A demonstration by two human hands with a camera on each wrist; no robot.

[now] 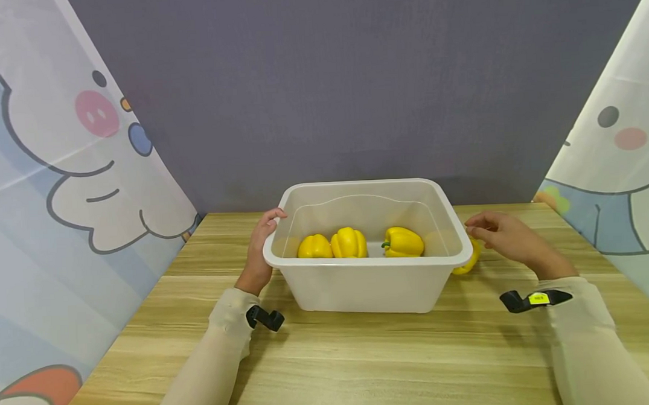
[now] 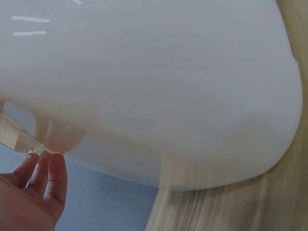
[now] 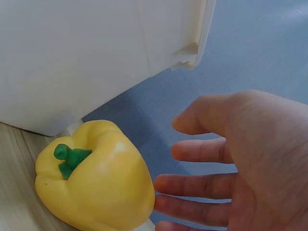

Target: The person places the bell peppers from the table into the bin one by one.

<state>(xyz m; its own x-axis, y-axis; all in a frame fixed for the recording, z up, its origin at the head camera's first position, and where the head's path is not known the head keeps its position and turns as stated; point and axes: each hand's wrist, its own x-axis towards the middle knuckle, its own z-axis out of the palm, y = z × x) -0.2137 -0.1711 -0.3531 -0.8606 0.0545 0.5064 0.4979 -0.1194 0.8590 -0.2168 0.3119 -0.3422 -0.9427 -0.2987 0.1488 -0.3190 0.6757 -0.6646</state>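
A white plastic bin (image 1: 361,285) stands on the table with three yellow bell peppers inside: one at the left (image 1: 314,247), one beside it (image 1: 349,243), and one on its side toward the right (image 1: 403,242). My left hand (image 1: 261,247) grips the bin's left rim; in the left wrist view its fingertips (image 2: 57,166) are curled at the rim. Outside the bin's right wall, another yellow bell pepper (image 3: 96,178) with a green stem lies on the table. My right hand (image 3: 260,163) is beside that pepper, fingers spread and loosely extended, with fingertips right at its side.
The wooden table (image 1: 337,365) reaches back to a dark grey panel (image 1: 320,94). Cartoon-printed sheets hang at the left (image 1: 32,239) and right (image 1: 616,153). The bin's right rim (image 1: 456,227) rises between the right hand and the bin's inside.
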